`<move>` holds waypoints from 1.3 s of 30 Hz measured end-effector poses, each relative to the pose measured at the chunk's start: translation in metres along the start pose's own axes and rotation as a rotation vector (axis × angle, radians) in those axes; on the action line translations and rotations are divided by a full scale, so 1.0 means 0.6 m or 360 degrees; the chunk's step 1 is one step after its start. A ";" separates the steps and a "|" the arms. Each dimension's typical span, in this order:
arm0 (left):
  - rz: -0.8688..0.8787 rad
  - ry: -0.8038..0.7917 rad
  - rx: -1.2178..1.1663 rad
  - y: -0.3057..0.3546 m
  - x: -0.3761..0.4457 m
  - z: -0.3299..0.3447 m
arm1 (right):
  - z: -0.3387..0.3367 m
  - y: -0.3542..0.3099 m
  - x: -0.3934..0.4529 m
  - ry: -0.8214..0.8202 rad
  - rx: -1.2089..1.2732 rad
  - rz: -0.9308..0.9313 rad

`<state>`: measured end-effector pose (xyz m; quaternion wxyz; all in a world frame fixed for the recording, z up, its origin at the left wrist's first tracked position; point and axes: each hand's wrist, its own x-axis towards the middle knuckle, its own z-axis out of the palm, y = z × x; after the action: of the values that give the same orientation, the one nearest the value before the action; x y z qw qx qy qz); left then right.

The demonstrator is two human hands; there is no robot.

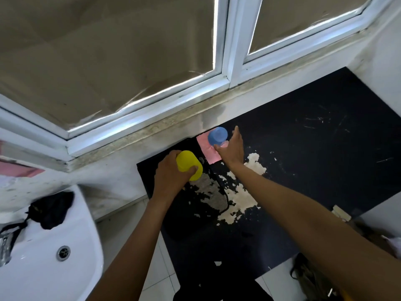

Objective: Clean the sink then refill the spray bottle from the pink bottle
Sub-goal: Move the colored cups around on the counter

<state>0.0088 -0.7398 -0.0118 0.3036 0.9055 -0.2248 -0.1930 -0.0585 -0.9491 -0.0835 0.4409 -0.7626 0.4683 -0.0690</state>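
Head view: a white-framed window (225, 68) with brownish covered panes is seen across the top, above a stained sill (152, 131). Below it, a black worktop (325, 159) with peeled, pale patches is spread to the right. At lower left, a white sink (54, 274) with a metal drain (63, 253) is seen, and a black cloth (52, 209) is draped over its rim. Both bare forearms are stretched forward over the worktop. A yellow bottle (189, 165), seen from above so that its type cannot be told, is gripped by the left hand (171, 177), whose fingers are curled round it. The right hand (231, 148) is held with fingers fairly straight, its thumb touching a blue cap (217, 135); whether the cap is actually pinched cannot be told. Under the blue cap, a pink bottle (206, 152) is seen standing on the worktop at the wall, just beside the yellow bottle.
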 end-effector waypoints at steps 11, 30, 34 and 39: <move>0.0280 0.0054 -0.0022 0.162 0.124 0.061 | 0.037 0.121 -0.136 -0.0135 0.0081 0.0257; 0.0165 -0.0267 0.0437 0.114 0.196 0.162 | 0.073 0.120 -0.132 -0.0298 0.0244 0.0210; 0.0137 -0.0348 0.0438 0.107 0.200 0.174 | 0.084 0.120 -0.143 -0.0341 0.0227 0.0229; 0.0064 -0.0401 0.0313 0.081 0.182 0.161 | 0.100 0.107 -0.157 -0.0422 0.0145 0.0195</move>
<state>0.0379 -0.8766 -0.0755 0.1868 0.8948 -0.2971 -0.2759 -0.1211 -0.8508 -0.1379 0.5364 -0.7142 0.4480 0.0381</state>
